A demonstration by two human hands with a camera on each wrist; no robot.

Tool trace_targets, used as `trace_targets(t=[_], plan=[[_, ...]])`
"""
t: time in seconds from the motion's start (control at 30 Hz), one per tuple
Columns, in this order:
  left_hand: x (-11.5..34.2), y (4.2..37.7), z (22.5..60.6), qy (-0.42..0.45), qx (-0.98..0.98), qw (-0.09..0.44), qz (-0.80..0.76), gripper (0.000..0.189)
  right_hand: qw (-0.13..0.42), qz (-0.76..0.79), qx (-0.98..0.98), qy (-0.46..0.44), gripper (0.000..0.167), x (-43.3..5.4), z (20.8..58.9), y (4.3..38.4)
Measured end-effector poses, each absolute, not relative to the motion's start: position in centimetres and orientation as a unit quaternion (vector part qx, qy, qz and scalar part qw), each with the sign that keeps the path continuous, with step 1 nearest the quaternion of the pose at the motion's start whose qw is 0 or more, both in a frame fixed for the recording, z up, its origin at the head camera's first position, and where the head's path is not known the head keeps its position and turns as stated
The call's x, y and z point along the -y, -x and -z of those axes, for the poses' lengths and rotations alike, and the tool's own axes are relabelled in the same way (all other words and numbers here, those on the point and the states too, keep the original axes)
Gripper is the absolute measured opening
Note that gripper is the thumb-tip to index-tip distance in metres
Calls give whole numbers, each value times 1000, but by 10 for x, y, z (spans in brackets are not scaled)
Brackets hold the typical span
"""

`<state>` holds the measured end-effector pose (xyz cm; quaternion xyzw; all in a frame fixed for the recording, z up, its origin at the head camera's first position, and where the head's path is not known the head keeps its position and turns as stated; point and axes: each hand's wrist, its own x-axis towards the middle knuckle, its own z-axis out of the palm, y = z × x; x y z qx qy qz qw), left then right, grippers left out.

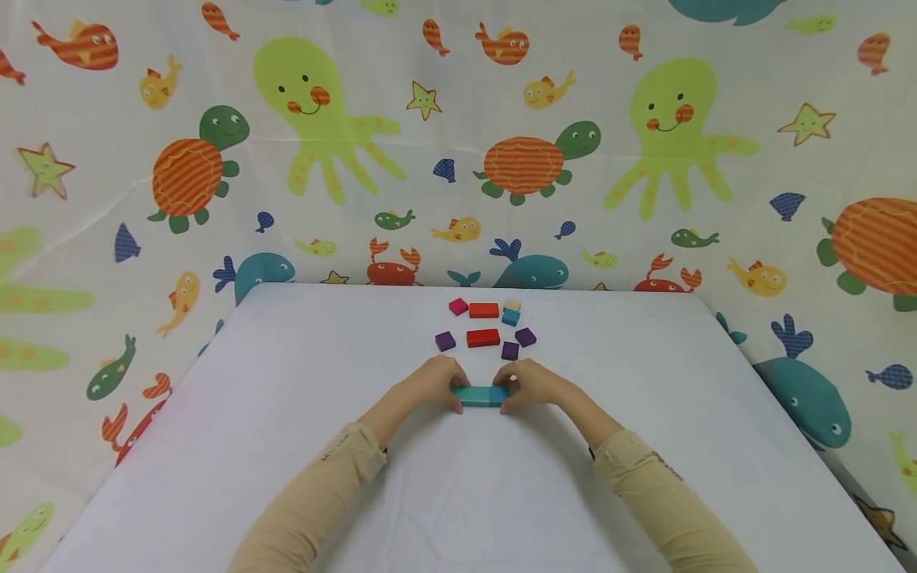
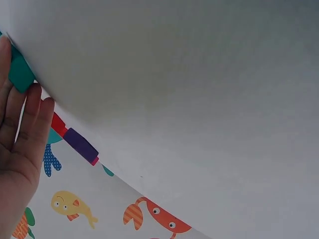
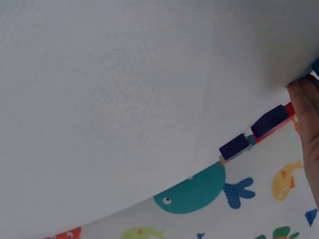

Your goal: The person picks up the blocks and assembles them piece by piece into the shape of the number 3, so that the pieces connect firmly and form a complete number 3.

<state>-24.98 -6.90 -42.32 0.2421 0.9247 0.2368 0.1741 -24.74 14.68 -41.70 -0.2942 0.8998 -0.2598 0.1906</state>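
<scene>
A long teal block [image 1: 473, 396] and a smaller blue block [image 1: 499, 395] lie end to end in a row on the white table. My left hand [image 1: 438, 380] pinches the teal block at its left end, thumb at the near side and fingers at the far side. At the other end my right hand [image 1: 532, 380] pinches the blue block between thumb and fingers. In the left wrist view the teal block [image 2: 21, 72] shows beside the fingertips. Only a corner of the blue block [image 3: 316, 66] appears in the right wrist view.
Beyond the hands lie two red blocks [image 1: 483, 338] [image 1: 483, 310], a pink block [image 1: 458, 306], a cream block [image 1: 512, 305], a small blue block [image 1: 510, 317] and three purple blocks [image 1: 446, 341] [image 1: 510, 351] [image 1: 525, 337]. A sea-animal curtain [image 1: 444, 215] hangs behind the table [image 1: 286, 382].
</scene>
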Motion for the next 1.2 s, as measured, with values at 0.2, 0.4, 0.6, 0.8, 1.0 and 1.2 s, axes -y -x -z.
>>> trace_targets(t=[0.2,0.4,0.6,0.8,1.0,1.2], plan=[[71,250,426,-245,-924,164,-242,36,230,305,-884,270,41,-151,418,252],[71,250,426,-248,-924,168,-236,37,245,329,-870,275,41,-159,420,258],[70,251,426,-244,-924,177,-237,39,251,342,-862,278,41,-164,419,261],[70,253,426,-245,-924,177,-236,39,190,338,-879,278,33,-165,413,261],[70,253,424,-255,-922,174,-234,39,126,321,-901,263,26,-169,414,263],[71,251,425,-254,-922,169,-237,38,75,308,-915,250,20,-171,416,266]])
